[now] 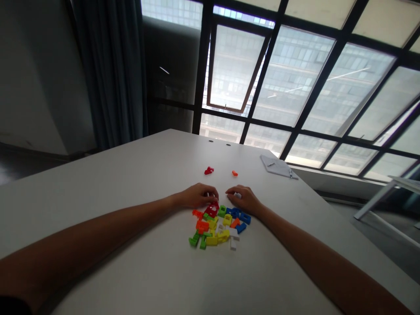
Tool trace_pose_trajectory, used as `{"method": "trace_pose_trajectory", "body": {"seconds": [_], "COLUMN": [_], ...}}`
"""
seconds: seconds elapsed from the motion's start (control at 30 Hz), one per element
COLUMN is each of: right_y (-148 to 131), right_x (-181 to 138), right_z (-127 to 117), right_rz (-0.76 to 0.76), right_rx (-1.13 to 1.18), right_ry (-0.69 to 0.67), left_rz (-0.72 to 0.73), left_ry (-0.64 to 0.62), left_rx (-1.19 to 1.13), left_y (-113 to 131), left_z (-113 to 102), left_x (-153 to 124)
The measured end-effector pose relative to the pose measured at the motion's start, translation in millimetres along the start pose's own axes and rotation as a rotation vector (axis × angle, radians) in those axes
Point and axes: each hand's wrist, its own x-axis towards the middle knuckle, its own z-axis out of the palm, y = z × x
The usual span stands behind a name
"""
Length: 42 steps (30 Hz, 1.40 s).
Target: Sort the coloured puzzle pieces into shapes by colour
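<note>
A loose heap of colored plastic puzzle blocks (218,227) sits near the middle of the white table (131,183), in red, orange, yellow, green, blue and white, pieces overlapping. Both bare forearms lie flat on the table, coming in from the near corners, hands meeting just beyond the heap. The left hand (198,196) is curled, fingers bent down, fingertips just above a red block (211,210) at the heap's far edge; no clear pinch, cannot tell if it holds anything. The right hand (244,199) is loosely arched, palm down, fingers pointing left, touching or just beside a small white block (238,195); cannot tell if gripped. Farther out, a red piece (208,170) and an orange piece (234,173) lie apart on the table. At the far right corner lie a sheet of paper (277,166) and a pen (290,173); any writing is too small to read. Beyond the table: a large gridded window (295,87), dark curtain (111,65).
</note>
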Motion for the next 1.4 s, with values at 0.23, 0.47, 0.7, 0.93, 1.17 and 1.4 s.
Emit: {"method": "trace_pose_trajectory", "body": {"seconds": [0.23, 0.47, 0.7, 0.93, 1.17, 1.4], "right_y": [-2, -11, -12, -14, -11, -8], "right_x": [3, 7, 7, 6, 5, 5], "right_z": [3, 6, 4, 4, 5, 7], "right_rz": [0.067, 0.043, 0.062, 0.02, 0.139, 0.209], "right_rx": [0.1, 0.192, 0.149, 0.17, 0.228, 0.293], "right_ry": [-0.058, -0.152, -0.179, -0.141, -0.093, -0.072], "left_rz": [-0.042, 0.006, 0.001, -0.007, -0.047, -0.057], "left_ry": [0.155, 0.183, 0.132, 0.063, 0.084, 0.104], "left_rx": [-0.163, -0.306, -0.404, -0.338, -0.138, -0.113], "left_y": [-3, -12, -10, -6, -4, -7], "left_z": [2, 3, 1, -2, 1, 3], "left_x": [2, 3, 3, 3, 3, 3]}}
